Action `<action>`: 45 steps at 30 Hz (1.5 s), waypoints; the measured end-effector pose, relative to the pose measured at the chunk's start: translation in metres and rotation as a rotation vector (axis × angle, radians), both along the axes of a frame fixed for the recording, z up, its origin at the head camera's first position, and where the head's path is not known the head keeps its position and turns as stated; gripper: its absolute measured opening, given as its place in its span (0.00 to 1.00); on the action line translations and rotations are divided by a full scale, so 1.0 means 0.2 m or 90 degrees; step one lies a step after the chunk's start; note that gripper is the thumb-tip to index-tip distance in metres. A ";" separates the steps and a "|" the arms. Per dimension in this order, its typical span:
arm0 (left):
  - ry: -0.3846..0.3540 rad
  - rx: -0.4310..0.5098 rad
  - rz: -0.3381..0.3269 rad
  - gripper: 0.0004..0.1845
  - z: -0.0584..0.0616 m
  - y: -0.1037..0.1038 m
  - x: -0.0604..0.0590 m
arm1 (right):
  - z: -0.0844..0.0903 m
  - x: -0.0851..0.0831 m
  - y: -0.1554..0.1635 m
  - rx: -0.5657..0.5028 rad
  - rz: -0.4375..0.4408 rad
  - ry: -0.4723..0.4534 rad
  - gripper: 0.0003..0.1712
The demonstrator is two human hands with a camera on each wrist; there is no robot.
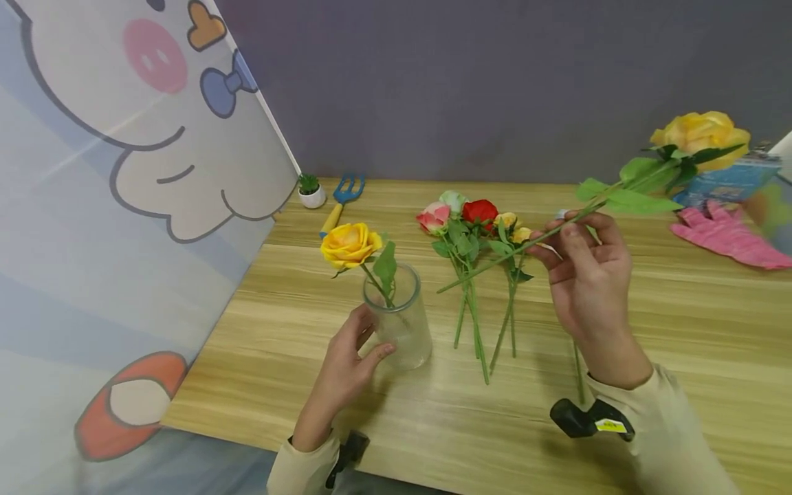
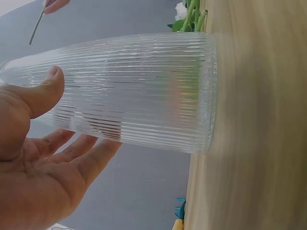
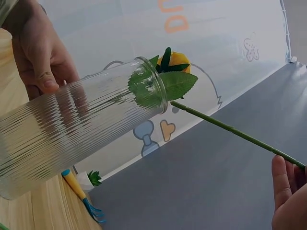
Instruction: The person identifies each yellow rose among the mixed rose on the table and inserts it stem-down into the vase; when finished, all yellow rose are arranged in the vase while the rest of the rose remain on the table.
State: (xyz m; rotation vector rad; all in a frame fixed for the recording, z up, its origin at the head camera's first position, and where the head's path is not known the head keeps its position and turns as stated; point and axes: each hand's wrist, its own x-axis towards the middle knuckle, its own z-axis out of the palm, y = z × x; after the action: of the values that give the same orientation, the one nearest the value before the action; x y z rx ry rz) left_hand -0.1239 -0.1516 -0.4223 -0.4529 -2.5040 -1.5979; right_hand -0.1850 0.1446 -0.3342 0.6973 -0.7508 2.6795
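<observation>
A ribbed clear glass vase stands upright on the table with one yellow rose leaning left out of its mouth. My left hand holds the vase from the left side, thumb in front and fingers behind, as the left wrist view shows on the ribbed glass. Up to the right, my right hand pinches the green stem of a second yellow rose. Its bloom points up and right. In the right wrist view the cut end of that stem appears near the vase's rim.
Several cut flowers, among them a red rose and a pink one, lie behind the vase. A small potted plant and a blue hand fork sit at the back left. A pink glove lies at the right.
</observation>
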 end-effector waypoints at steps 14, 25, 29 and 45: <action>-0.007 -0.005 -0.005 0.36 0.02 0.01 -0.01 | 0.11 -0.03 -0.09 0.055 -0.019 0.016 0.04; -0.033 -0.002 0.001 0.36 0.02 0.01 -0.01 | 0.13 -0.04 -0.17 0.119 -0.055 0.017 0.05; -0.029 -0.003 0.001 0.36 0.02 0.00 -0.01 | 0.13 -0.04 -0.21 0.168 -0.086 0.036 0.07; -0.023 0.003 -0.001 0.36 0.01 0.00 0.00 | 0.12 -0.07 -0.36 0.360 -0.238 0.113 0.12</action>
State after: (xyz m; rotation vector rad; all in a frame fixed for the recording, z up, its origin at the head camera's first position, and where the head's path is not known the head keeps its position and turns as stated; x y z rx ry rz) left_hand -0.1240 -0.1513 -0.4196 -0.4299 -2.5266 -1.6264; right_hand -0.1987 0.0726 -0.3110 0.8063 -1.4463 2.0432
